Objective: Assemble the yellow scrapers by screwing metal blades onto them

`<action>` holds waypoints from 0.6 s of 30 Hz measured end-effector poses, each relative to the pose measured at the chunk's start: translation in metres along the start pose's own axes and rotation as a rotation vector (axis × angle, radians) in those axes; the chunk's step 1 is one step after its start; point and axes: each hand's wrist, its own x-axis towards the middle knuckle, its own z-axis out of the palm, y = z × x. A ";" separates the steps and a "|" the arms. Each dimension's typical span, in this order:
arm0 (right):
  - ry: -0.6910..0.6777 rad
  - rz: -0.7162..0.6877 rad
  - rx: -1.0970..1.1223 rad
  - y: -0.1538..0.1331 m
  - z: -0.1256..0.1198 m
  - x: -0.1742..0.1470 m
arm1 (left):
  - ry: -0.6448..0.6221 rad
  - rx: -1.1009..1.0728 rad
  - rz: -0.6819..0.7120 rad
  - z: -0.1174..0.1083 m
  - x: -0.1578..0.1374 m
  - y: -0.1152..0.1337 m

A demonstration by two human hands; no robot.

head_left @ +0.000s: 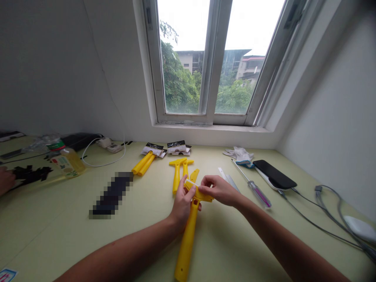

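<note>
A yellow plastic scraper (188, 243) points its long handle down toward me, its wide head between my two hands. My left hand (179, 207) is closed around the left side of the head, thumb on top. From the right, my right hand (219, 190) pinches at the head, fingertips beside a thin whitish strip, seemingly a blade (191, 183), that lies along its edge. What exactly those fingertips press is partly hidden. Just beyond, a loose yellow head piece (194, 175) and two yellow scrapers (176, 176) lie on the table.
Packaged yellow scrapers (143, 163) and black cards (176, 146) lie behind. To the right are metal strips (232, 181), a screwdriver (258, 194), a glove (239, 153), a phone (274, 173) and cables. A bottle (67, 160) and another person's hand (6, 180) are left.
</note>
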 end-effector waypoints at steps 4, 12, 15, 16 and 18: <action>0.005 -0.002 0.000 0.000 0.003 -0.001 | -0.007 0.019 -0.001 0.000 0.000 0.000; -0.046 0.030 0.174 0.001 0.005 0.000 | -0.064 0.004 0.008 0.004 -0.004 0.004; -0.013 0.030 0.167 -0.001 0.003 0.002 | -0.087 0.054 0.007 0.003 -0.007 0.003; -0.014 0.039 0.179 -0.002 0.003 0.002 | -0.086 0.087 -0.002 0.002 -0.008 0.003; -0.058 0.074 0.222 -0.003 0.002 0.001 | -0.096 0.148 -0.025 0.001 -0.009 0.002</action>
